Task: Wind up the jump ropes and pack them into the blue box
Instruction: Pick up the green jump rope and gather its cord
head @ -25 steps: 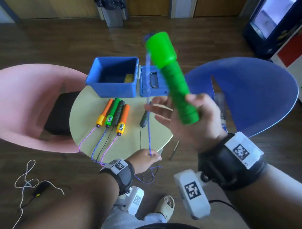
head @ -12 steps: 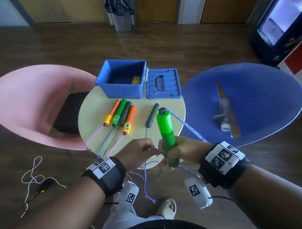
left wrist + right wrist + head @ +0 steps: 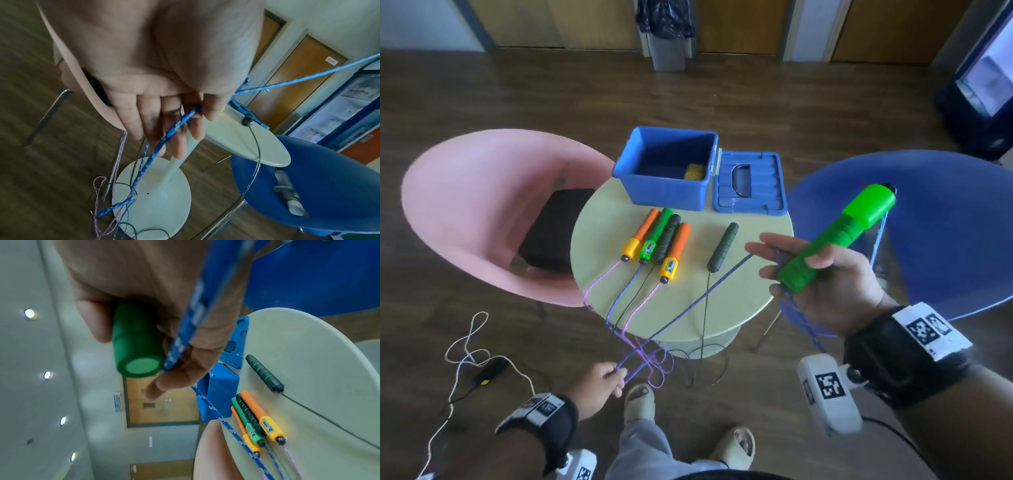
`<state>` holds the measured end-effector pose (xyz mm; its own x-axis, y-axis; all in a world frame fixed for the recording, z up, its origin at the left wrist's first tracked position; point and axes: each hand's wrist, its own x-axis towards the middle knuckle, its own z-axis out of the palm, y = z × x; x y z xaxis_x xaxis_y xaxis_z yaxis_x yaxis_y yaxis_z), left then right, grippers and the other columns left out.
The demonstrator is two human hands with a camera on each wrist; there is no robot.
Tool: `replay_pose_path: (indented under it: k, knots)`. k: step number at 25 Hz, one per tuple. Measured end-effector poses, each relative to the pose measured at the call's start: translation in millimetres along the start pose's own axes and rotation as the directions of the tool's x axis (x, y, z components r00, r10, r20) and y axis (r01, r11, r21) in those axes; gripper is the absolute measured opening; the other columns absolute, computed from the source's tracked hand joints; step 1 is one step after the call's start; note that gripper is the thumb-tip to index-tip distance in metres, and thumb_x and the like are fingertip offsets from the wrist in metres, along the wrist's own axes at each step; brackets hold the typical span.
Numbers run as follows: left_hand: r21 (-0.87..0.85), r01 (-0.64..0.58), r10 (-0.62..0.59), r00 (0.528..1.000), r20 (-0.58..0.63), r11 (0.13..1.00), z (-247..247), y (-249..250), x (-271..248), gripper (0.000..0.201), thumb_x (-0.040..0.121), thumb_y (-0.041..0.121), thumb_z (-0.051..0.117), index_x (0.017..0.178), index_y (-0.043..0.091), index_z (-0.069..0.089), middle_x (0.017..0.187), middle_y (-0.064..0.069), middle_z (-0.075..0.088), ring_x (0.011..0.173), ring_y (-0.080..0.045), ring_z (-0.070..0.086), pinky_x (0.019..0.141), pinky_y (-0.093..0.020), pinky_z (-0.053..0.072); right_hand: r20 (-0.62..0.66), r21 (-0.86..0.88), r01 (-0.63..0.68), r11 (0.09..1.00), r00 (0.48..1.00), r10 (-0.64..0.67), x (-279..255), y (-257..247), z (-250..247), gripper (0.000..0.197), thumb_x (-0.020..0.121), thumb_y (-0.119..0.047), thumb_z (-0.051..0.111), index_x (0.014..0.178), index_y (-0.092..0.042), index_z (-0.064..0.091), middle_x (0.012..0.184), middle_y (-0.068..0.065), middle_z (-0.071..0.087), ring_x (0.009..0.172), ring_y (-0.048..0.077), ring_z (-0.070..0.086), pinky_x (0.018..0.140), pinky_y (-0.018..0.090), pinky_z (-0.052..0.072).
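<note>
A person stands over a small round table [image 3: 739, 301], winding a jump rope. The right hand [image 3: 822, 277] is raised above the table's right edge, its thumb and palm clamped around a bright green handle [image 3: 835, 240] that tilts up and away, while the other fingers stretch out straight; this likely frees them to act as a spool for the blue cord [image 3: 698, 298]. That cord runs taut from the right hand down to the left hand [image 3: 595, 387], which pinches it between thumb and fingers low in front of the table, apparently to keep tension and feed it. Five more handles lie on the table with cords trailing over the edge in a tangle: four side by side, one dark one [image 3: 722, 246] apart. The blue box [image 3: 667, 168] sits open at the far edge, lid [image 3: 750, 183] flat beside it, ready for packing; something small and yellow lies inside. No readable brand or writing appears; the wrist bands show only black-and-white square markers.
</note>
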<state>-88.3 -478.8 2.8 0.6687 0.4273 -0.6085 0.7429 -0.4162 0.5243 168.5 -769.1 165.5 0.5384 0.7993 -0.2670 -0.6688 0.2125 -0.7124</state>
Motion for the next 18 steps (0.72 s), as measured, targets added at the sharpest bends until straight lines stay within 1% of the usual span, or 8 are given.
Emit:
replay_pose_path:
  k: [3,6,7,9,11,13,15,18]
  knots:
    - [-0.053,-0.024,0.022,0.999,-0.037,0.998,-8.0,9.8,-16.4,0.032,0.099,0.021,0.053,0.073,0.006,0.061,0.046,0.003,0.047,0.046,-0.008,0.045,0.057,-0.020,0.039,-0.109,-0.354,-0.201,0.913,0.979,0.174,15.6,12.8,15.7,0.060,0.058,-0.016,0.069,0.118,-0.005,0.067,0.119,0.017,0.070,0.083,0.029,0.069,0.065,0.033,0.048]
    - [-0.062,-0.167,0.160,0.982,-0.104,0.984,-20.5,42.2,-27.4,0.026,0.097,0.025,0.055,0.075,0.013,0.064,0.050,0.008,0.047,0.049,-0.003,0.044,0.055,-0.017,0.037,-0.277,-0.666,-0.401,0.629,0.916,0.290,36.2,42.2,32.5,0.046,0.068,-0.037,0.073,0.111,-0.019,0.072,0.104,0.005,0.071,0.087,0.020,0.066,0.075,0.030,0.048]
    - [-0.080,-0.187,0.178,0.978,-0.107,0.979,-25.1,55.1,-29.9,0.027,0.095,0.033,0.055,0.077,0.016,0.065,0.055,0.009,0.053,0.053,-0.003,0.048,0.057,-0.017,0.039,-0.318,-0.654,-0.428,0.625,0.904,0.287,42.6,53.6,35.2,0.044,0.071,-0.043,0.076,0.108,-0.019,0.074,0.103,0.003,0.069,0.088,0.017,0.064,0.080,0.029,0.049]
    - [-0.118,-0.237,0.228,0.970,-0.085,0.964,-33.5,73.9,-31.1,0.042,0.082,0.055,0.049,0.081,0.017,0.066,0.070,0.006,0.066,0.067,-0.008,0.059,0.066,-0.023,0.046,-0.362,-0.465,-0.440,0.768,0.886,0.288,53.1,72.0,42.4,0.034,0.082,-0.043,0.072,0.099,-0.014,0.077,0.100,-0.001,0.072,0.090,0.015,0.062,0.092,0.033,0.048]
    - [-0.124,-0.279,0.273,0.960,-0.066,0.952,-38.7,82.8,-30.3,0.055,0.071,0.063,0.040,0.084,0.017,0.068,0.077,0.004,0.070,0.074,-0.012,0.063,0.074,-0.029,0.048,-0.389,-0.318,-0.451,0.834,0.864,0.319,60.0,81.9,45.8,0.030,0.088,-0.041,0.067,0.094,-0.013,0.076,0.095,-0.006,0.075,0.094,0.015,0.061,0.106,0.039,0.041]
    - [-0.103,-0.305,0.302,0.952,-0.048,0.947,-42.0,86.3,-30.3,0.051,0.071,0.061,0.041,0.083,0.019,0.068,0.076,0.004,0.069,0.075,-0.014,0.063,0.074,-0.032,0.049,-0.428,-0.296,-0.451,0.842,0.851,0.305,63.6,82.8,43.6,0.030,0.086,-0.042,0.068,0.092,-0.013,0.074,0.093,-0.005,0.075,0.096,0.016,0.059,0.112,0.042,0.036]
    - [-0.064,-0.315,0.314,0.949,-0.020,0.947,-44.2,87.4,-28.9,0.041,0.078,0.055,0.049,0.079,0.019,0.065,0.075,0.001,0.067,0.073,-0.015,0.061,0.074,-0.035,0.049,-0.469,-0.335,-0.422,0.842,0.850,0.240,65.1,75.8,42.7,0.031,0.080,-0.044,0.071,0.085,-0.014,0.079,0.104,-0.002,0.071,0.104,0.016,0.058,0.114,0.042,0.035]
    - [0.049,-0.286,0.283,0.957,0.061,0.957,-44.0,94.6,-26.8,0.029,0.091,0.041,0.057,0.070,0.022,0.053,0.058,0.014,0.054,0.057,-0.004,0.048,0.063,-0.029,0.043,-0.423,-0.277,-0.312,0.909,0.889,0.176,60.4,58.0,45.6,0.036,0.086,-0.034,0.063,0.102,-0.004,0.076,0.117,0.006,0.066,0.109,0.017,0.057,0.104,0.033,0.043]
